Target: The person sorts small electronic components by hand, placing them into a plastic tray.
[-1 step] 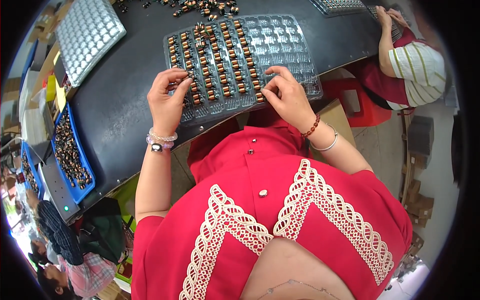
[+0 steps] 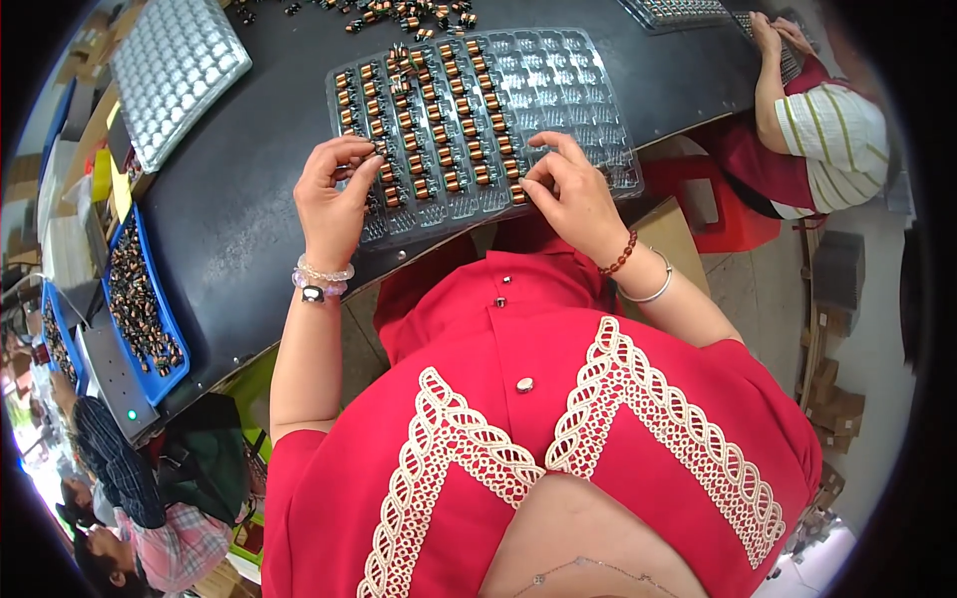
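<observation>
A clear plastic tray (image 2: 573,120) lies at the near edge of the dark table, its left and middle columns filled with copper-wound coils (image 2: 452,181). My left hand (image 2: 334,189) is over the tray's left columns, thumb and forefinger pinched around a small coil (image 2: 380,149). Over the near end of the last filled column, my right hand (image 2: 573,189) has its thumb and forefinger together at a copper coil (image 2: 517,193), the other fingers lifted. A few coils lie loose on top of the filled rows near the far side.
Loose coils (image 2: 404,12) are heaped at the table's far side. An empty-looking tray stack (image 2: 179,75) stands far left, above a blue bin (image 2: 179,339) of small parts. Another person's hands (image 2: 778,35) work at a tray at the far right. A red stool (image 2: 733,224) stands right.
</observation>
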`<action>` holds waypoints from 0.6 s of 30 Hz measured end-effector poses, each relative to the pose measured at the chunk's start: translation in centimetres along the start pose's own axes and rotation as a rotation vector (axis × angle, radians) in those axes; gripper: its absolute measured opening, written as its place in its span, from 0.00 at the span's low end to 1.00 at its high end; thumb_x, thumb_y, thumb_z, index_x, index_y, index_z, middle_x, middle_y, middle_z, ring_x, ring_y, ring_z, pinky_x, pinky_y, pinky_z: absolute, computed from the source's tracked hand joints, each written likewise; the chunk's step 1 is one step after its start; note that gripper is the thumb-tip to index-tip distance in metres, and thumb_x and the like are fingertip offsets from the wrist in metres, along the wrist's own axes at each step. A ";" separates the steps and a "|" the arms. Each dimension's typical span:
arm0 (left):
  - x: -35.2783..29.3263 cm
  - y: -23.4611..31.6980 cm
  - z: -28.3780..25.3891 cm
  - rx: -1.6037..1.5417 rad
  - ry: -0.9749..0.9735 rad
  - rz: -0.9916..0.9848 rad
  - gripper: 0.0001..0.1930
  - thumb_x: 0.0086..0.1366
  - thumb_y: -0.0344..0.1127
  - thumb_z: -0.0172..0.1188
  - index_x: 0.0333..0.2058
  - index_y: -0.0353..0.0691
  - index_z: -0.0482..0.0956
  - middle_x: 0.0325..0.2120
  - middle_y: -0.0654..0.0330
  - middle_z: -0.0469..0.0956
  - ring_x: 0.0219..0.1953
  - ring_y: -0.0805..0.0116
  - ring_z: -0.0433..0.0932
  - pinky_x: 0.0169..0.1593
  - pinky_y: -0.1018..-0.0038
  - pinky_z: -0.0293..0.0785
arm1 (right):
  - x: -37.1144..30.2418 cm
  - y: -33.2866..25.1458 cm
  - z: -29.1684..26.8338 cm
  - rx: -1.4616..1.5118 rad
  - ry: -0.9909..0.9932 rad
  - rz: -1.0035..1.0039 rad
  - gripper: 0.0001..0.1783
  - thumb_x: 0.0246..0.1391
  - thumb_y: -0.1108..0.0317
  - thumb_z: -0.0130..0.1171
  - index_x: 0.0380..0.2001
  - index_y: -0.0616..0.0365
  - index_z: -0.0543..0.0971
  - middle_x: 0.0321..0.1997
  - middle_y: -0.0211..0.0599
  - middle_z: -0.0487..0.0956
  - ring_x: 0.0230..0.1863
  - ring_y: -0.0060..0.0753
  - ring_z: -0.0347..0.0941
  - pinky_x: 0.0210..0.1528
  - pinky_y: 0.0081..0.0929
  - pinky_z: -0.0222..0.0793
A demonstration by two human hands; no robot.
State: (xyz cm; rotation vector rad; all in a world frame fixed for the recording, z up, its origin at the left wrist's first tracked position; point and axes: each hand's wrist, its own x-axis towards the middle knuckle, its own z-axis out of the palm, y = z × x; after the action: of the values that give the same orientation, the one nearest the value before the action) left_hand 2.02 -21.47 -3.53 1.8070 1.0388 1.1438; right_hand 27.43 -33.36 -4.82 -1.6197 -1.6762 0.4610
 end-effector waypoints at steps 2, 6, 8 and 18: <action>-0.1 0.0 -0.2 -0.012 0.006 -0.002 0.06 0.54 0.25 0.64 0.32 0.35 0.80 0.37 0.60 0.78 0.36 0.75 0.76 0.38 0.80 0.74 | 0.0 -0.2 0.3 0.028 0.047 -0.039 0.04 0.50 0.75 0.58 0.29 0.64 0.74 0.50 0.40 0.71 0.24 0.25 0.71 0.30 0.23 0.69; -1.1 -0.5 -0.6 -0.035 0.012 -0.011 0.06 0.53 0.24 0.64 0.32 0.35 0.79 0.37 0.59 0.78 0.35 0.76 0.76 0.38 0.80 0.73 | 1.9 -1.0 -0.7 0.130 0.012 0.014 0.06 0.50 0.76 0.58 0.34 0.62 0.75 0.50 0.41 0.72 0.29 0.29 0.74 0.32 0.22 0.70; -1.4 -0.8 -0.9 -0.027 -0.008 -0.050 0.06 0.52 0.24 0.64 0.31 0.36 0.80 0.37 0.60 0.78 0.37 0.74 0.75 0.40 0.78 0.73 | 5.3 -2.1 0.0 0.069 0.088 -0.209 0.09 0.51 0.74 0.58 0.38 0.60 0.76 0.50 0.41 0.74 0.37 0.31 0.76 0.33 0.21 0.72; -3.4 1.4 -3.4 0.187 -0.096 0.109 0.08 0.46 0.25 0.67 0.27 0.40 0.80 0.33 0.63 0.80 0.46 0.63 0.72 0.50 0.69 0.68 | 16.0 -0.2 5.3 -0.589 -0.045 -0.780 0.15 0.48 0.67 0.58 0.43 0.51 0.78 0.47 0.24 0.77 0.50 0.31 0.70 0.48 0.27 0.71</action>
State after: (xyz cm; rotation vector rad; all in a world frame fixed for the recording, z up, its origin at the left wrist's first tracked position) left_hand -1.74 -24.49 -2.29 2.0668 1.0301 1.0414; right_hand 24.73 -16.79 -3.98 -1.1570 -2.4369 -0.4256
